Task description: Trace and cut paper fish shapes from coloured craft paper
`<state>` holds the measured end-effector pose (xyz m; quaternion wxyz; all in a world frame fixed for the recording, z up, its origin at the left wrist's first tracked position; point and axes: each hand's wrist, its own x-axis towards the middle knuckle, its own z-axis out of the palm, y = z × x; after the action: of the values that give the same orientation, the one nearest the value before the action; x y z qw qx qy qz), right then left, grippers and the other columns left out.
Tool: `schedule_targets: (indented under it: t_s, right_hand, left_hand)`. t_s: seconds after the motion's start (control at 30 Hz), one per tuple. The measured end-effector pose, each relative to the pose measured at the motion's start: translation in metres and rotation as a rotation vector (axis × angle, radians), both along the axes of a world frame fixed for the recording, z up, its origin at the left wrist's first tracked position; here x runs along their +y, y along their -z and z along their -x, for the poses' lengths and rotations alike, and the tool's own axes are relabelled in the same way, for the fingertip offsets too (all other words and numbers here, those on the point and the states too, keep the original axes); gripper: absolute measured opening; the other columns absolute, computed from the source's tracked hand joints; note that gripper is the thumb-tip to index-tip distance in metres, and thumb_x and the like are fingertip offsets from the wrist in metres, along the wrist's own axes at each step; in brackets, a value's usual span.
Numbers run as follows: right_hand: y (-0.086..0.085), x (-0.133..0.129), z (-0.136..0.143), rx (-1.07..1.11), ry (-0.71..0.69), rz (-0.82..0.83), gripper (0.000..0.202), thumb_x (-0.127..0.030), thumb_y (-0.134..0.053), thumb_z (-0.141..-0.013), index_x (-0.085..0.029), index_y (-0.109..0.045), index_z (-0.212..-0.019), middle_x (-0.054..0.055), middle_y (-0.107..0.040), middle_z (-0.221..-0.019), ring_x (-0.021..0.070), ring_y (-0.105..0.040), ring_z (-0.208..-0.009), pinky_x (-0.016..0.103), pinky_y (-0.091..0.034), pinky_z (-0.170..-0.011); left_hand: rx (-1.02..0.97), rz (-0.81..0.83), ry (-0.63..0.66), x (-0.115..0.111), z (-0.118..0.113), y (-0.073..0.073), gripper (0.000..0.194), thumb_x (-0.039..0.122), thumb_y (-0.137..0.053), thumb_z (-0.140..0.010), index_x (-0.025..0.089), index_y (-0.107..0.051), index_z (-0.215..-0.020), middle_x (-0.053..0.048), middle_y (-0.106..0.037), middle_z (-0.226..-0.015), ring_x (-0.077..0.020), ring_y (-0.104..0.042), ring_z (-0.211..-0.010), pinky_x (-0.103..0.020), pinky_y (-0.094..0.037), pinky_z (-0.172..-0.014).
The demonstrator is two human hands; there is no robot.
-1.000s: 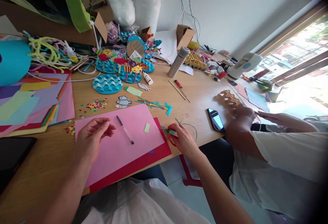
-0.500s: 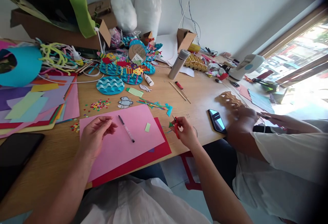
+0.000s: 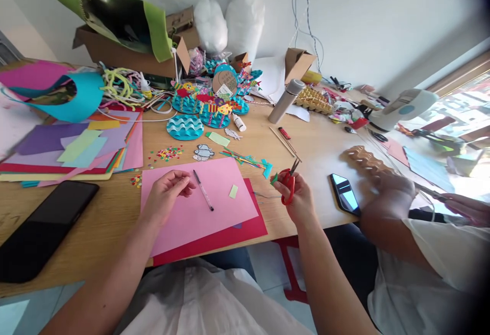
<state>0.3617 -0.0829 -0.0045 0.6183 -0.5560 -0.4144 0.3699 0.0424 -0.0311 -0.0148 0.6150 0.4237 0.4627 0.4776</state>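
a person's hands at work over a bench (image 3: 118,217), with places given from the pink sheet (image 3: 199,222). the right hand (image 3: 302,199) is raised just right of the pink sheet, its fingers closed around the red handles of the scissors (image 3: 288,177), blades pointing up and away. a green scrap (image 3: 274,178) shows at these fingertips; whether it is pinched cannot be told. the left hand (image 3: 168,189) is over the left part of the pink sheet, fingers loosely curled, thumb near the forefinger; whether they hold something small cannot be told. on the pink sheet lie a pen (image 3: 203,190) and a pale green slip (image 3: 233,191); beneath it, a red sheet (image 3: 214,242) juts out.

beyond the pink sheet, among paper ornaments (image 3: 216,115), are a round brown tag (image 3: 224,80) and a white label (image 3: 224,91), both bearing print too small to read. well right of the pink sheet, the screen of a phone (image 3: 344,192) is lit, its display illegible. drawn fish (image 3: 203,152) lie just past the pink sheet's far edge.
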Motion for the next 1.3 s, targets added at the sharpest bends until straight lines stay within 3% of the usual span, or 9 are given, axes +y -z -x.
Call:
schedule_targets:
  t_s: [0.1, 0.27, 0.4, 0.53, 0.77, 1.0, 1.13, 1.2, 1.3]
  right_hand:
    - [0.0, 0.0, 0.012, -0.109, -0.101, 0.015, 0.036, -0.029, -0.081, -0.065, -0.024, -0.053, -0.087, -0.002, -0.064, -0.084, 0.0157, -0.064, -0.078, 0.033, -0.051, -0.074]
    - [0.004, 0.011, 0.039, -0.618, -0.325, -0.018, 0.021, -0.023, -0.066, -0.079, -0.023, -0.052, -0.095, 0.002, -0.065, -0.089, 0.016, -0.061, -0.08, 0.032, -0.048, -0.076]
    - [0.008, 0.025, 0.058, -0.923, -0.575, -0.062, 0.017, -0.016, -0.055, -0.085, -0.022, -0.053, -0.101, 0.006, -0.066, -0.1, 0.0176, -0.062, -0.091, 0.031, -0.048, -0.079]
    - [0.006, 0.031, 0.063, -1.082, -0.694, -0.063, 0.017, -0.014, -0.056, -0.086, -0.02, -0.055, -0.102, 0.008, -0.066, -0.101, 0.0203, -0.061, -0.099, 0.031, -0.047, -0.083]
    - [-0.005, 0.024, 0.057, -1.162, -0.749, -0.008, 0.023, -0.012, -0.052, -0.088, -0.02, -0.054, -0.109, 0.008, -0.066, -0.106, 0.0213, -0.061, -0.104, 0.032, -0.047, -0.085]
    - [-0.007, 0.02, 0.059, -1.227, -0.74, 0.022, 0.022, -0.01, -0.054, -0.086, -0.019, -0.055, -0.106, 0.009, -0.067, -0.101, 0.0218, -0.061, -0.098, 0.033, -0.046, -0.082]
    - [-0.007, 0.02, 0.06, -1.159, -0.741, 0.075, 0.025, -0.005, -0.051, -0.082, -0.02, -0.055, -0.102, 0.007, -0.068, -0.098, 0.0191, -0.063, -0.091, 0.029, -0.046, -0.076]
    - [-0.007, 0.021, 0.057, -1.105, -0.703, 0.11, 0.023, -0.006, -0.051, -0.082, -0.02, -0.055, -0.1, 0.006, -0.068, -0.094, 0.0176, -0.063, -0.086, 0.027, -0.046, -0.072]
    - [-0.006, 0.024, 0.04, -1.04, -0.537, 0.164, 0.015, -0.017, -0.052, -0.084, -0.022, -0.055, -0.098, 0.003, -0.068, -0.086, 0.0167, -0.063, -0.077, 0.026, -0.045, -0.065]
  left_hand:
    - [0.014, -0.027, 0.015, 0.001, -0.001, 0.0, 0.035, 0.041, -0.076, -0.07, 0.015, -0.063, -0.09, -0.002, -0.072, -0.071, -0.0122, -0.062, -0.059, -0.025, -0.049, -0.061]
    - [0.058, -0.064, 0.038, -0.001, -0.003, -0.002, 0.034, 0.042, -0.074, -0.073, 0.015, -0.063, -0.09, -0.003, -0.072, -0.072, -0.0129, -0.062, -0.059, -0.026, -0.049, -0.061]
    - [0.091, -0.086, 0.053, -0.006, -0.001, -0.01, 0.032, 0.042, -0.072, -0.075, 0.015, -0.063, -0.091, -0.003, -0.072, -0.073, -0.0133, -0.062, -0.061, -0.027, -0.05, -0.063]
    - [0.146, -0.102, 0.075, -0.015, 0.008, -0.02, 0.032, 0.043, -0.071, -0.077, 0.015, -0.064, -0.091, -0.004, -0.072, -0.074, -0.0143, -0.063, -0.062, -0.027, -0.05, -0.063]
    - [0.212, -0.099, 0.047, -0.021, 0.022, -0.023, 0.032, 0.045, -0.07, -0.077, 0.017, -0.065, -0.09, -0.005, -0.072, -0.074, -0.0156, -0.064, -0.063, -0.028, -0.051, -0.063]
    - [0.289, -0.077, 0.075, -0.022, 0.023, -0.011, 0.039, 0.053, -0.073, -0.069, 0.018, -0.067, -0.085, -0.007, -0.072, -0.072, -0.0195, -0.067, -0.066, -0.03, -0.053, -0.062]
    - [0.403, -0.123, 0.159, -0.027, 0.025, -0.002, 0.033, 0.05, -0.067, -0.075, 0.02, -0.067, -0.087, -0.006, -0.073, -0.078, -0.0219, -0.07, -0.075, -0.032, -0.055, -0.069]
    - [0.477, -0.161, 0.201, -0.03, 0.026, 0.002, 0.028, 0.047, -0.063, -0.08, 0.021, -0.066, -0.09, -0.006, -0.074, -0.082, -0.0225, -0.07, -0.079, -0.032, -0.054, -0.072]
    - [0.597, -0.235, 0.254, -0.034, 0.027, 0.006, 0.022, 0.041, -0.06, -0.084, 0.023, -0.066, -0.094, -0.005, -0.074, -0.087, -0.0221, -0.07, -0.083, -0.031, -0.053, -0.075]
